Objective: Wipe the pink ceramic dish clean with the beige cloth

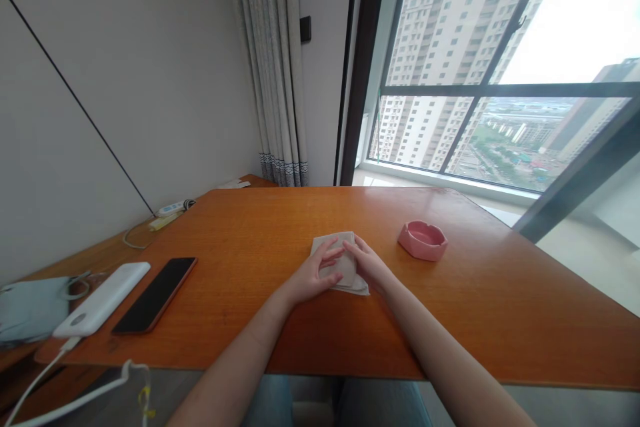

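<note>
A folded pale grey cloth or napkin [345,268] lies on the wooden table [240,247] in front of me. My left hand [319,272] rests over its left part, fingers spread and curved lightly across the top. At the right edge of the cloth is my right hand [369,263], its visible fingers stretched toward the cloth's upper side and touching it. Part of the right fingers is hidden, and neither hand is closed around the cloth. The cloth's near corner pokes out between my wrists.
To the right stands a pink ashtray [424,241]. A black phone [156,295] and a white power bank [103,299] with a cable lie at the left. Beyond them are a grey pouch [33,310] and a power strip [173,208]. A window is behind the table.
</note>
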Motion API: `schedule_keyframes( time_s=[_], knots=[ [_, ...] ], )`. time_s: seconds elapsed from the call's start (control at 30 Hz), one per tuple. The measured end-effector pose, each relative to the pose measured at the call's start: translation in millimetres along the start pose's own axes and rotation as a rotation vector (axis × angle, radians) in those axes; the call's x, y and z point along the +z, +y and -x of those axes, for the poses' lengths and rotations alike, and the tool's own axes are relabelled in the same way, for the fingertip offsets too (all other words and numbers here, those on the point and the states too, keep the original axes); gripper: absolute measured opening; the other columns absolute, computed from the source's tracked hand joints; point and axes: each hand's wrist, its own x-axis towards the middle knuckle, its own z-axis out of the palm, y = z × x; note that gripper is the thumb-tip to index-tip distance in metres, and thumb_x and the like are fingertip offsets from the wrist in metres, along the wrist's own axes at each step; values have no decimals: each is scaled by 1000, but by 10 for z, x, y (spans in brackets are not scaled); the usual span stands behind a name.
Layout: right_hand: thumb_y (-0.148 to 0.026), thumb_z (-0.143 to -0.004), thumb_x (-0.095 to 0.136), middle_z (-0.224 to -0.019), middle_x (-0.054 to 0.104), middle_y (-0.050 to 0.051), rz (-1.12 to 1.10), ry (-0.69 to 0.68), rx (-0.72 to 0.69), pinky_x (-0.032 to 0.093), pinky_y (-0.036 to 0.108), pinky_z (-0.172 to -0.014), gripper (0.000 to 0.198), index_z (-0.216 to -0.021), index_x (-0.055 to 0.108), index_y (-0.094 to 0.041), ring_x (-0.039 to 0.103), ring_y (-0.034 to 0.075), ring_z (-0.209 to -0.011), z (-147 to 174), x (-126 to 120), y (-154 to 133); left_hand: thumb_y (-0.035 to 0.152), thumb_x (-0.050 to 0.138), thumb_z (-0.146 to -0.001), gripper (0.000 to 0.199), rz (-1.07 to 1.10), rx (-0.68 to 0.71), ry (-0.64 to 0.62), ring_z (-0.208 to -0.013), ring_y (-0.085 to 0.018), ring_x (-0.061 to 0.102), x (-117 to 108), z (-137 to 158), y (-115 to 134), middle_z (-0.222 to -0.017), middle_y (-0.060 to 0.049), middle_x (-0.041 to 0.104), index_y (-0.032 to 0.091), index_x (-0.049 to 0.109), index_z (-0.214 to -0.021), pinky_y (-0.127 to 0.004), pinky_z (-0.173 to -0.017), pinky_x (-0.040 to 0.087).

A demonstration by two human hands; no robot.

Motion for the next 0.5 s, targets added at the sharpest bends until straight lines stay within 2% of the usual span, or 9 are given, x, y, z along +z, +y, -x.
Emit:
schedule_keyframes(
  time_s=[0.1, 0.2, 0.27, 0.4, 0.5],
  knots=[
    [-26, -71, 64, -102, 69, 7, 137, 169, -35, 54, 34, -79, 73, -137, 34, -20, 66, 23, -91, -62, -112, 53, 50, 62, -77, 77, -315, -5, -40, -135, -28, 30, -49, 43, 6, -148, -10, 32, 26, 29, -142, -45, -111, 23],
    [-19, -71, 60, -111, 66, 8, 320, 246, -34, 52, 33, -85, 78, -142, 28, -17, 63, 22, -100, -118, -215, 69, 54, 65, -71, 89, -569, -85, -158, -140, -30, 17, -99, 65, -39, -153, -8, 20, 26, 25, -145, -49, -114, 9],
    [-20, -74, 58, -116, 64, 9, 401, 236, -3, 52, 33, -84, 80, -145, 21, -17, 63, 22, -101, -107, -248, 45, 54, 62, -74, 88, -652, -134, -226, -141, -29, 11, -105, 73, -94, -154, -8, 13, 27, 20, -146, -50, -114, 7],
    [-29, -77, 59, -121, 60, 11, 491, 166, 96, 53, 32, -78, 93, -148, 2, -16, 65, 21, -96, 6, -271, -49, 56, 47, -83, 77, -712, -136, -224, -142, -25, 8, -80, 79, -176, -155, -5, 9, 29, 16, -147, -46, -114, 10],
    [-19, -67, 66, -125, 56, 13, 744, 145, 78, 47, 32, -89, 96, -147, 13, -14, 59, 22, -106, 63, -313, -97, 60, 43, -83, 75, -747, -132, -240, -142, -25, 9, -55, 69, -186, -155, -6, 10, 29, 18, -147, -47, -114, 9]
  ],
)
